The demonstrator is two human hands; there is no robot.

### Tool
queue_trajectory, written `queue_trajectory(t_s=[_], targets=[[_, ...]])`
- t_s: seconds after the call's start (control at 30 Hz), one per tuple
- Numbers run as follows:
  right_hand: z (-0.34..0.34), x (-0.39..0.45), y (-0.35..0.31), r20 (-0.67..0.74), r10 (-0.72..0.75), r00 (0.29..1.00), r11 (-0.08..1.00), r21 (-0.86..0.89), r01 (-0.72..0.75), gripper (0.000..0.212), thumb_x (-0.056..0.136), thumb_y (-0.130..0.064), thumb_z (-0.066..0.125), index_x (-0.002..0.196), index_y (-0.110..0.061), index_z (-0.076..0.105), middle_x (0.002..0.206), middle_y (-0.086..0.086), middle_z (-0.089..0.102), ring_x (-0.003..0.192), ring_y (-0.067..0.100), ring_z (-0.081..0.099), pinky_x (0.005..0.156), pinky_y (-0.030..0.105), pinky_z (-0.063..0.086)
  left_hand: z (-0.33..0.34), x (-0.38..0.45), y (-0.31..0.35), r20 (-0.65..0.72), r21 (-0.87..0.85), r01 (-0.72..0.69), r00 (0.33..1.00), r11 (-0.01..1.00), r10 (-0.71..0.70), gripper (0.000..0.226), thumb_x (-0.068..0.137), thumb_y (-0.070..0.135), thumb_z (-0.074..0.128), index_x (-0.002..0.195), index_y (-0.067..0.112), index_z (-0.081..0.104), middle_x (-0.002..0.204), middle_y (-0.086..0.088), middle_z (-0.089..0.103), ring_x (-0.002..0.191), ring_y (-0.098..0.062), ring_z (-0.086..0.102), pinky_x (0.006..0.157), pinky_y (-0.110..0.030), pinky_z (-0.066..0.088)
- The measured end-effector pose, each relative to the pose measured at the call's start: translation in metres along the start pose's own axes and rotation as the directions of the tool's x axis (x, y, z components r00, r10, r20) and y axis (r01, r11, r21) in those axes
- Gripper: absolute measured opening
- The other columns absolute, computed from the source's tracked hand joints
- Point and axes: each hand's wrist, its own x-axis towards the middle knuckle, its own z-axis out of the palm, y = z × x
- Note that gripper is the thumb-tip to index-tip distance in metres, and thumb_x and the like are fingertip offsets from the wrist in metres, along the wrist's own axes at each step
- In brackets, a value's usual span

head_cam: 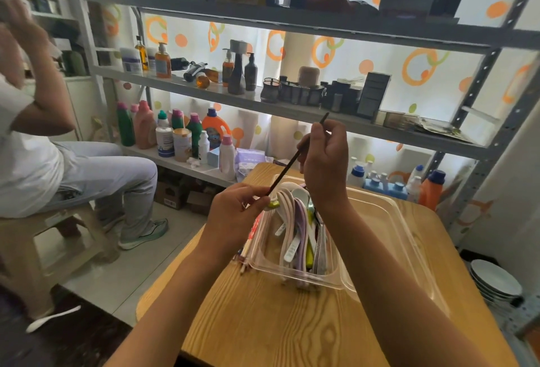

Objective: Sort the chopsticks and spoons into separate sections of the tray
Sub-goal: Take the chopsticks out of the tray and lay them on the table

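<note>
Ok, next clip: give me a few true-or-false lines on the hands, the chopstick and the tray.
1. Both hands hold one dark chopstick. True: the left hand pinches its lower end, the right hand grips higher up.
2. The spoons lie on the bare table. False: they sit in the clear tray.
3. The tray rests on a wooden table. True.
4. The chopstick lies flat in the tray. False: it is held slanted above it.
</note>
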Motion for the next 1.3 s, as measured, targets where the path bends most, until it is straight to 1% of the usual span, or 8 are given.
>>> queue_trajectory(t_s=[0.1, 0.2, 0.33, 0.53, 0.77, 0.9, 1.17, 1.3], targets=[[0.008, -0.002, 0.006, 0.043, 0.042, 0.998, 0.999, -0.027, -0.041, 0.029, 0.084, -0.079, 0.033, 0.096, -0.056, 0.046, 0.104, 0.012, 0.066, 0.123, 0.05, 0.05, 0.099, 0.073, 0.038, -0.004, 0.002, -0.006, -0.056, 0.076, -0.015, 0.998, 0.997, 0.02, 0.019, 0.089, 0.021, 0.067, 0.108, 0.018, 0.072, 0.096, 0.01, 0.064, 0.08, 0.001, 0.058, 0.064, -0.007, 0.039], [0.008, -0.01, -0.001, 0.091, 0.066, 0.994, 0.994, 0.086, -0.074, 0.015, 0.102, -0.04, 0.041, 0.105, -0.028, 0.05, 0.087, 0.014, 0.064, 0.082, 0.03, 0.065, 0.078, 0.047, 0.058, -0.007, 0.002, -0.014, -0.029, 0.132, -0.021, 0.999, 0.991, 0.025, 0.013, 0.091, 0.019, 0.065, 0.102, 0.016, 0.071, 0.093, 0.005, 0.066, 0.08, -0.001, 0.058, 0.068, -0.011, 0.04], [0.014, -0.011, 0.007, 0.182, 0.143, 0.973, 0.979, 0.12, -0.166, 0.014, 0.106, -0.023, 0.039, 0.106, -0.014, 0.05, 0.085, 0.017, 0.064, 0.065, 0.02, 0.063, 0.051, 0.024, 0.053, -0.008, 0.003, -0.026, 0.023, 0.13, 0.048, 0.998, 0.99, -0.052, 0.009, 0.094, 0.017, 0.06, 0.101, 0.014, 0.064, 0.094, 0.003, 0.062, 0.084, -0.004, 0.056, 0.068, -0.015, 0.041], [0.019, -0.021, 0.015, 0.256, 0.216, 0.942, 0.969, 0.066, -0.24, 0.004, 0.105, -0.027, 0.043, 0.103, -0.031, 0.044, 0.105, 0.005, 0.059, 0.095, 0.024, 0.065, 0.068, 0.036, 0.061, -0.005, 0.008, -0.065, -0.089, 0.225, 0.231, 0.972, 0.947, -0.216, 0.007, 0.094, 0.017, 0.059, 0.089, 0.015, 0.063, 0.082, 0.003, 0.062, 0.077, -0.01, 0.059, 0.062, -0.022, 0.045], [-0.016, -0.027, 0.05, 0.212, 0.281, 0.936, 0.96, -0.078, -0.27, 0.011, 0.103, -0.025, 0.048, 0.105, -0.021, 0.057, 0.092, -0.008, 0.062, 0.088, 0.015, 0.064, 0.082, 0.037, 0.059, 0.014, 0.009, -0.102, -0.14, 0.482, 0.448, 0.888, 0.753, -0.439, 0.012, 0.093, 0.017, 0.058, 0.086, 0.009, 0.065, 0.083, -0.006, 0.062, 0.072, -0.016, 0.054, 0.062, -0.03, 0.04], [-0.033, -0.024, 0.067, 0.114, 0.27, 0.956, 0.962, -0.086, -0.261, 0.017, 0.103, -0.019, 0.047, 0.092, -0.025, 0.059, 0.085, -0.006, 0.064, 0.083, 0.017, 0.065, 0.072, 0.025, 0.057, 0.019, 0.008, -0.109, -0.164, 0.532, 0.451, 0.885, 0.717, -0.435, 0.014, 0.092, 0.014, 0.058, 0.081, 0.006, 0.062, 0.08, -0.006, 0.059, 0.07, -0.017, 0.052, 0.059, -0.027, 0.035], [-0.048, -0.016, 0.088, 0.016, 0.294, 0.956, 0.952, -0.095, -0.291, 0.017, 0.101, -0.019, 0.05, 0.089, -0.023, 0.062, 0.085, 0.002, 0.067, 0.082, 0.022, 0.066, 0.072, 0.035, 0.059, 0.025, 0.007, -0.108, -0.072, 0.599, 0.366, 0.911, 0.712, -0.407, 0.017, 0.094, 0.02, 0.059, 0.089, 0.012, 0.074, 0.078, -0.001, 0.065, 0.07, -0.012, 0.055, 0.059, -0.025, 0.037], [-0.057, -0.008, 0.085, 0.04, 0.33, 0.943, 0.936, -0.144, -0.322, 0.016, 0.1, -0.018, 0.052, 0.089, -0.018, 0.063, 0.081, -0.001, 0.064, 0.076, 0.016, 0.063, 0.066, 0.024, 0.057, 0.027, 0.01, -0.111, -0.028, 0.593, 0.334, 0.918, 0.733, -0.395, 0.021, 0.094, 0.022, 0.059, 0.087, 0.012, 0.077, 0.077, -0.004, 0.069, 0.07, -0.015, 0.06, 0.062, -0.029, 0.042]])
